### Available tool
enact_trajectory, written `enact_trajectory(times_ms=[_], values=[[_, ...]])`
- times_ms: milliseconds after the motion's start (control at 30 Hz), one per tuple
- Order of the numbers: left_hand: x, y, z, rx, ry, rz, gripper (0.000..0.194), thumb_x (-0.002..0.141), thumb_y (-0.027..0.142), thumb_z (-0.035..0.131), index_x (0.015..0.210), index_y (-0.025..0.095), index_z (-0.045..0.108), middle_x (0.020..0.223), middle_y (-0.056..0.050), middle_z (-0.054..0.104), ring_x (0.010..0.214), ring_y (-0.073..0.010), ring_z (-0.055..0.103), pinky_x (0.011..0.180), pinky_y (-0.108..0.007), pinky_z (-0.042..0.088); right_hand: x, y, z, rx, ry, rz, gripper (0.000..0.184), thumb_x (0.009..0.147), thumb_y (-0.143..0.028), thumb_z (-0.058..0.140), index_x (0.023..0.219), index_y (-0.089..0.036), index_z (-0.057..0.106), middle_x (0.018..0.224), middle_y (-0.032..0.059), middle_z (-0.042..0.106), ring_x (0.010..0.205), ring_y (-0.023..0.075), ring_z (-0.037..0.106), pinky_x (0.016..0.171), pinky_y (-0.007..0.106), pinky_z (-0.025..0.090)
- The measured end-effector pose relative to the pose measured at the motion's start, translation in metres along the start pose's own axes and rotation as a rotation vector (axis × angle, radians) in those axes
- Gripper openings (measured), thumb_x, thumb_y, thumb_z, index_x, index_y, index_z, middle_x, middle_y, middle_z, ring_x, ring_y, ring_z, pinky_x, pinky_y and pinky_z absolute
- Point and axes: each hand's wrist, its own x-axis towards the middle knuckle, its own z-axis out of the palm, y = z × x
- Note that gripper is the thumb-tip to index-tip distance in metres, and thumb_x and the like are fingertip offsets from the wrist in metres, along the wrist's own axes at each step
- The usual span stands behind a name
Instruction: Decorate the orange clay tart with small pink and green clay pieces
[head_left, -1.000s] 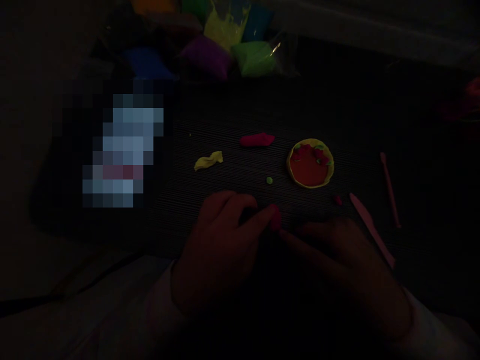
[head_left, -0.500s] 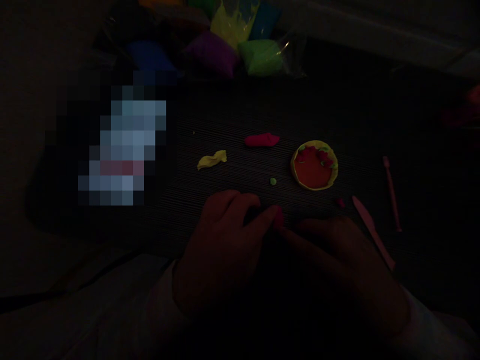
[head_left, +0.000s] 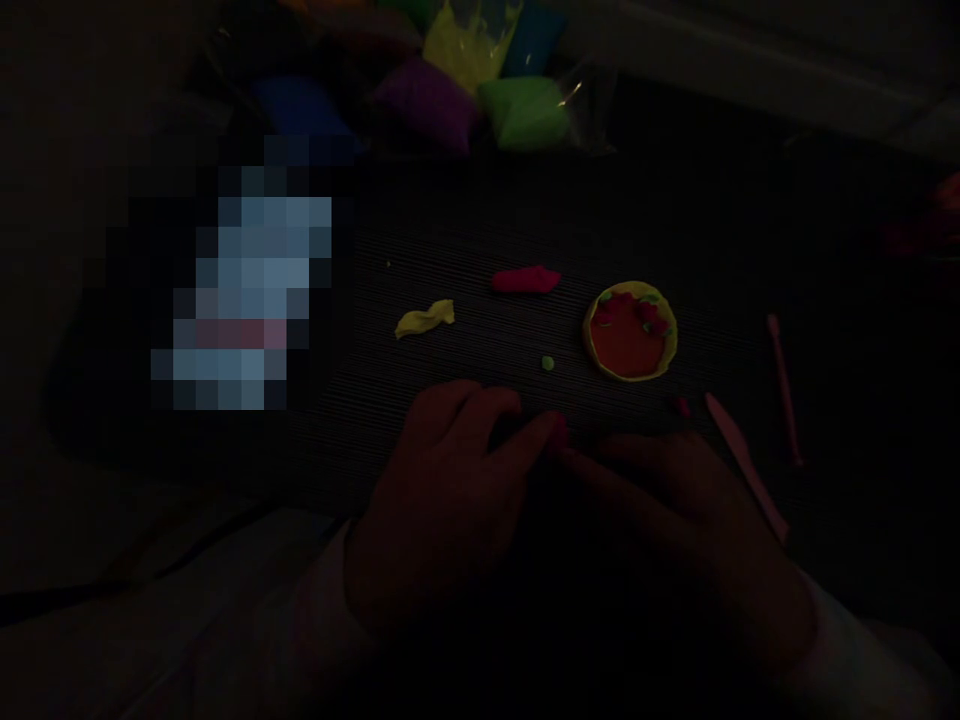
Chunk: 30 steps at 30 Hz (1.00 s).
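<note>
My left hand [head_left: 450,490] is closed, its thumb and fingertips pinching a small piece of red modelling clay [head_left: 559,432]. The tip of my right hand [head_left: 690,510] meets the same piece from the right; its other fingers are curled and dim. Beyond the hands sits a round clay dish [head_left: 628,350], orange-red inside with a yellow rim and small red and green bits along its far side. A green clay dot [head_left: 547,363] and a dark red clay bit [head_left: 681,406] lie close to my fingers. Darkness hides the undersides of both hands.
A red clay roll [head_left: 525,280] and a yellow clay strip [head_left: 425,319] lie on the dark table. To the right are a pink plastic knife [head_left: 742,460] and a thin pink tool [head_left: 784,390]. Bagged coloured clay [head_left: 525,112] lies at the back; a blurred-out bright screen [head_left: 255,290] is left.
Both hands stay nearly in place around the red clay. The whole view shifts very slightly; nothing else has visibly moved.
</note>
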Motion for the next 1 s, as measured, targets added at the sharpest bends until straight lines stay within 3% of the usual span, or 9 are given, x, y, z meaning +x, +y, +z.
enact_trajectory(times_ms=[833,1000], values=[[0.0005,0.0004,-0.0008,0.004,-0.009,0.003,0.031,0.08,0.014,0.043,0.107,0.02,0.055,0.097,-0.005,0.051,0.09,-0.0199,0.042,0.078,-0.036,0.04,-0.0034,-0.0062,0.0002,0.006,0.017,-0.006,0.027,0.082,-0.016,0.043,0.105,-0.019,0.056,0.09,0.0087,0.06,0.073,0.0185,0.051,0.062,0.033,0.04],[-0.0019,-0.0012,-0.0023,-0.028,0.024,0.066,0.028,0.082,0.015,0.042,0.104,0.021,0.058,0.094,-0.005,0.053,0.087,-0.0191,0.042,0.077,-0.035,0.041,-0.0035,-0.0058,-0.001,-0.004,0.034,-0.021,0.027,0.082,-0.016,0.042,0.106,-0.019,0.056,0.089,0.0081,0.059,0.073,0.0172,0.05,0.061,0.03,0.04]])
